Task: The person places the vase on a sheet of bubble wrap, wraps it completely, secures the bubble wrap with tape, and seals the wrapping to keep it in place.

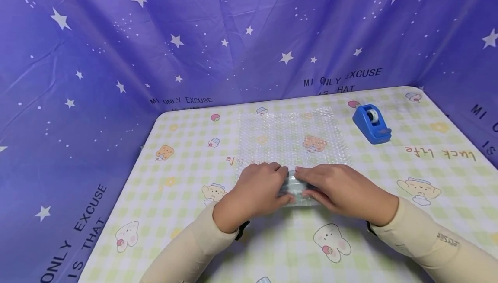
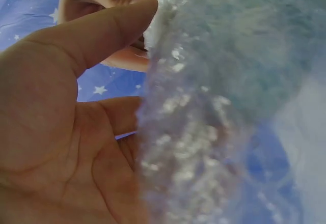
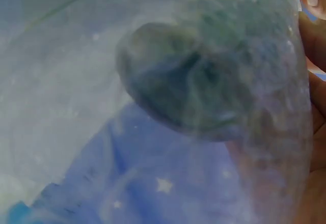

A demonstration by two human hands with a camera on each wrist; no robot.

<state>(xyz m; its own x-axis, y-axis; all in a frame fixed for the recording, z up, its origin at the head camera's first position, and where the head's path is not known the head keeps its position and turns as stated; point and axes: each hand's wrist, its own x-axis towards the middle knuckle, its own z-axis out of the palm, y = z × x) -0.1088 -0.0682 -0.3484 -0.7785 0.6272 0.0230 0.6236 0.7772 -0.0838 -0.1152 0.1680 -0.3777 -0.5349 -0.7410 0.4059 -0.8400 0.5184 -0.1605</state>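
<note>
A sheet of clear bubble wrap [image 1: 280, 131] lies flat on the table, its near end folded up over a clear, glassy object [image 1: 294, 190]. Both hands grip this wrapped part from its two sides, left hand [image 1: 261, 190] and right hand [image 1: 340, 188], fingers over the far side and thumbs on the near side. Through the plastic in the right wrist view, the object shows a dark round end [image 3: 178, 81]; its full shape is hidden. In the left wrist view, the left thumb [image 2: 117, 30] lies against the bubbly layer [image 2: 183, 147].
A blue tape dispenser [image 1: 371, 125] with a roll in it stands at the back right of the table. The table wears a green checked cloth [image 1: 183, 213] with cartoon prints. Behind it hangs a purple star-printed curtain [image 1: 218, 36].
</note>
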